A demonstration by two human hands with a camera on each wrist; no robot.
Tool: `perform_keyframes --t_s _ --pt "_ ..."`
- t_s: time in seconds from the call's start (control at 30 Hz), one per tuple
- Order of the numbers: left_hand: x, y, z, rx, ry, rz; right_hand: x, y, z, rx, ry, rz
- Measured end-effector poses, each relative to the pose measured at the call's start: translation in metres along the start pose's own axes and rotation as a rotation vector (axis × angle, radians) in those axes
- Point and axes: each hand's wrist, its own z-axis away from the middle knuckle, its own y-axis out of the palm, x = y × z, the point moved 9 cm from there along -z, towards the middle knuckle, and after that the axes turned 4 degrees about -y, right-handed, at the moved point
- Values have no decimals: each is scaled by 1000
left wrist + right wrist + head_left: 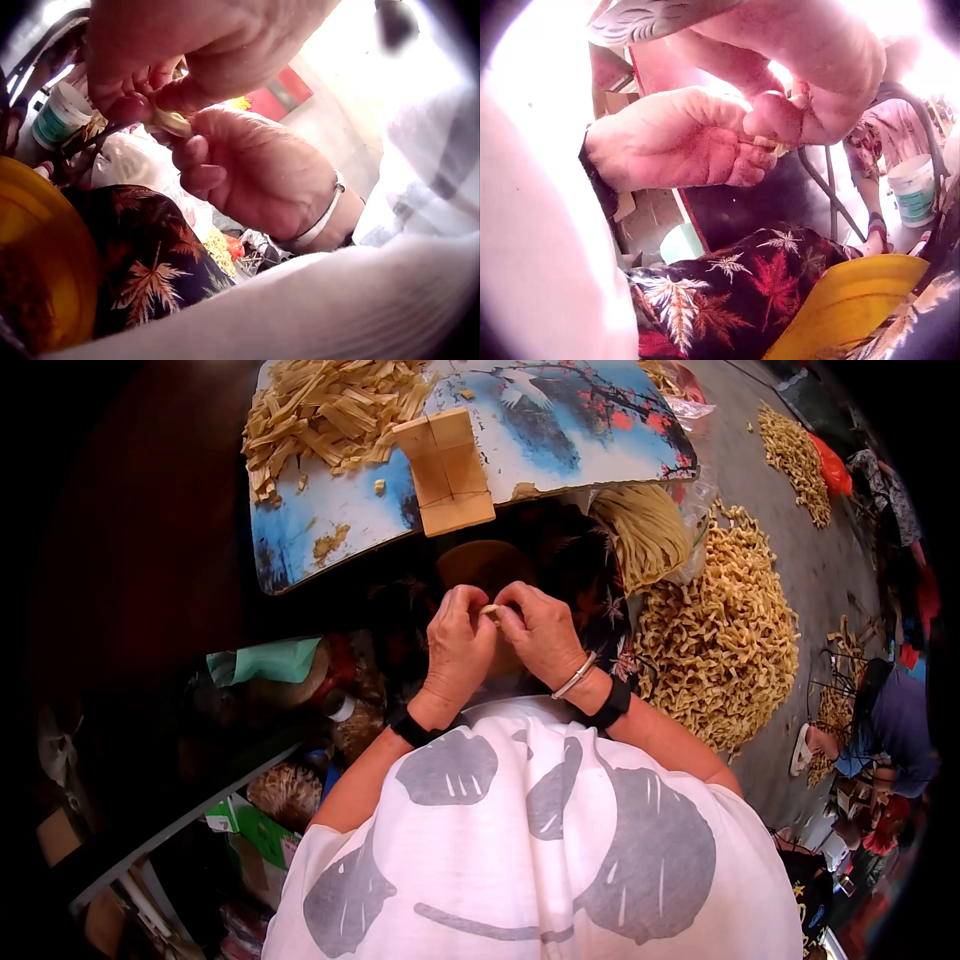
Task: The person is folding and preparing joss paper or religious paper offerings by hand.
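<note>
A small pale yellow strip [489,610] is pinched between both hands above the lap, in the head view. The left hand [462,643] grips one end with curled fingers; the right hand [543,634], with a bracelet at its wrist, pinches the other. Seen from the left wrist, the strip [172,122] looks folded or twisted, and the two hands' fingertips nearly meet around it. In the right wrist view only a bit of the strip [769,142] shows between the fingers; the rest is hidden.
Ahead, a painted board [600,445] bears a heap of strips [330,410] and a wooden block [445,472]. Long strips [645,535] hang at its right edge, beside a big pile of twisted pieces [720,640]. A yellow basin [847,300] sits by the patterned cloth. Another person sits far right.
</note>
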Motion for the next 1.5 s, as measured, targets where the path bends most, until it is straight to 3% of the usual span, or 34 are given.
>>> perform_keyframes --t_s 0.17,0.3,0.4,0.43,0.63,0.83,0.93,1.03,1.13,1.27,1.37,1.47,1.5 --pt "1 2 0 47 -64 96 -18 4 6 -8 195 -319" --pt "5 2 0 87 -35 166 -36 31 14 282 441 -922" --pt "23 9 2 233 -267 364 -37 28 13 410 514 -977" --pt "26 9 1 250 -268 386 -40 27 12 378 512 -1011" --pt "26 15 7 294 -480 838 -43 17 6 142 416 -783" --pt "23 11 8 228 -405 773 -43 24 9 70 467 -799" --pt "34 3 8 170 -468 597 -34 20 5 75 394 -774" --pt "18 -23 -5 89 -68 181 -49 14 10 153 548 -853" --pt "-5 -33 -9 75 128 -1 -41 4 8 208 402 -559" --pt "12 -22 -10 180 -99 246 -23 3 -3 263 190 -320" --pt "21 -8 -9 272 -283 551 -17 19 3 352 342 -432" --pt "26 -6 -11 233 -358 806 -22 28 2 177 357 -847" --pt "27 -4 -8 243 -401 834 -22 30 2 157 351 -859"
